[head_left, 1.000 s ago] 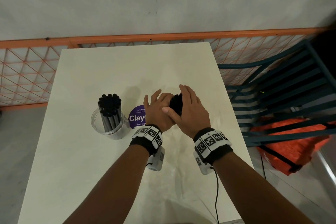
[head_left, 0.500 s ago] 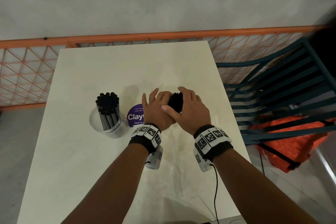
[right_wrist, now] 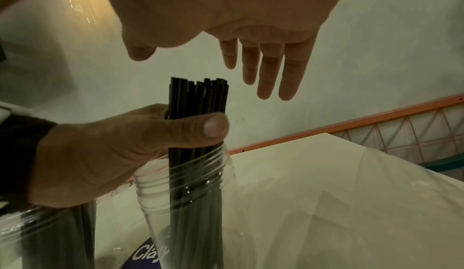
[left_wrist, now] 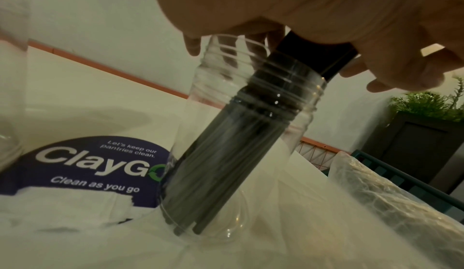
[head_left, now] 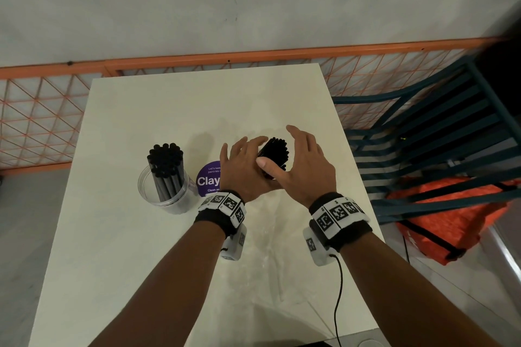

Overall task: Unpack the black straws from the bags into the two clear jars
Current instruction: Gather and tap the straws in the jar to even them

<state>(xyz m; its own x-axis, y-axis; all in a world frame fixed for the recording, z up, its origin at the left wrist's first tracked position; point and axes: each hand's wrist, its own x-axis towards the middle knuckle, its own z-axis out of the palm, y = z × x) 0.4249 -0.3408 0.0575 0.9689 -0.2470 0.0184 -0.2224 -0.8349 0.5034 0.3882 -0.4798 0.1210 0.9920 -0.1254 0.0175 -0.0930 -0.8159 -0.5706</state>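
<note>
A clear jar (head_left: pixel 158 189) holding black straws (head_left: pixel 165 160) stands at the table's left. The second clear jar (right_wrist: pixel 191 204) (left_wrist: pixel 238 154) stands beside the purple sticker (head_left: pixel 208 177), mostly hidden behind my hands in the head view. A bundle of black straws (head_left: pixel 275 153) (right_wrist: pixel 198 94) stands in it, leaning, with the tops well above the rim. My left hand (head_left: pixel 242 169) (right_wrist: pixel 125 144) grips that bundle just above the rim, thumb across it. My right hand (head_left: pixel 304 169) (right_wrist: pixel 226 15) hovers open beside and above the straw tops, its fingers (right_wrist: pixel 271 71) straight, touching nothing.
Crumpled clear plastic bags (head_left: pixel 267 248) (left_wrist: pixel 376 204) lie on the white table (head_left: pixel 112 234) near my wrists. A blue slatted chair (head_left: pixel 423 135) and an orange bag (head_left: pixel 439 214) are right of the table. An orange mesh fence (head_left: pixel 42 121) runs behind.
My right hand has lifted off the tops of the straw bundle and drawn away to the right, fingers spread. The left hand keeps its hold.
</note>
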